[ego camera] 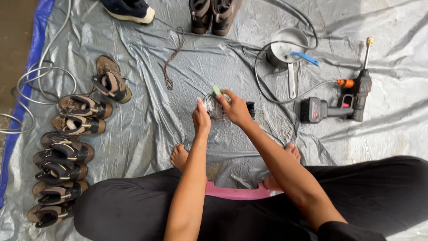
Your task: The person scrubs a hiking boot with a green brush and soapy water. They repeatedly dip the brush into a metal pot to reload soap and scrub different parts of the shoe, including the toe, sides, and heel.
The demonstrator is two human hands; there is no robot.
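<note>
On the grey tarp [147, 134], mid-scene, the left hand [201, 119] steadies a soapy shoe [215, 107]; the right hand [235, 109] grips a green brush [216, 90] over it. Shoes [67, 147] line the left.

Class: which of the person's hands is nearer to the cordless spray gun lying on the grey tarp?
The right hand, which holds a green brush over a shoe, is on the spray gun's side. The left hand is farther away, beyond the shoe.
</note>
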